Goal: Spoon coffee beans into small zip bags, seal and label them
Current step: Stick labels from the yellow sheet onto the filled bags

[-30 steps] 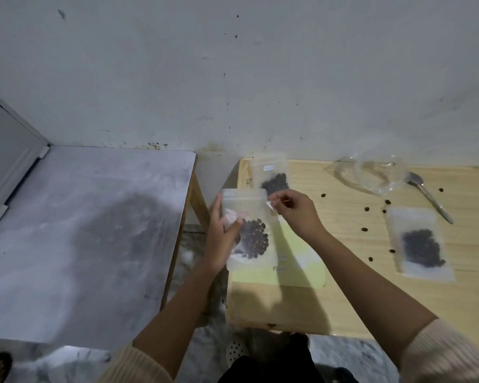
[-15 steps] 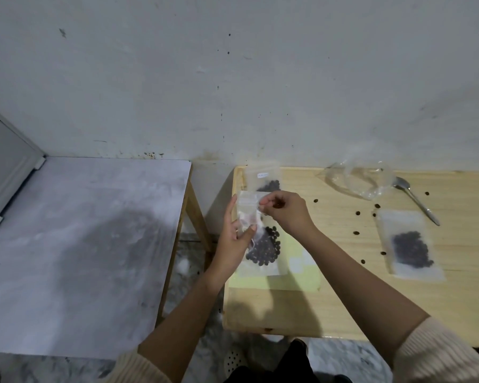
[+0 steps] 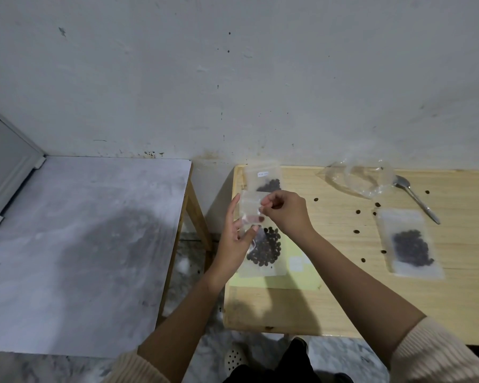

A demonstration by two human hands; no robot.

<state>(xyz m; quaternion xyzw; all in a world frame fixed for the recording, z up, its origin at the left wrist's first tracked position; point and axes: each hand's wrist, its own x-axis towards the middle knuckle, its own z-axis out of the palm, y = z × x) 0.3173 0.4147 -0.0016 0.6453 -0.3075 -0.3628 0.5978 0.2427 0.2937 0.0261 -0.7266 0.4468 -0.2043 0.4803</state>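
A small clear zip bag (image 3: 263, 250) with dark coffee beans in its lower half is held upright over the left end of the wooden table (image 3: 343, 308). My left hand (image 3: 234, 239) grips its left edge, thumb across the front. My right hand (image 3: 284, 212) pinches a small white label against the bag's upper part. A labelled bag of beans (image 3: 263, 178) lies at the table's far left corner. Another filled bag (image 3: 409, 244) lies to the right.
A yellow-green label sheet (image 3: 302, 269) lies under the held bag. A crumpled clear plastic bag (image 3: 357, 179) and a metal spoon (image 3: 416, 199) sit at the back. Loose beans (image 3: 357, 212) dot the tabletop. A grey table (image 3: 75, 244) stands to the left.
The held bag and both hands have come lower and slightly right. My right hand has brought the label from beside the bag onto its upper front.
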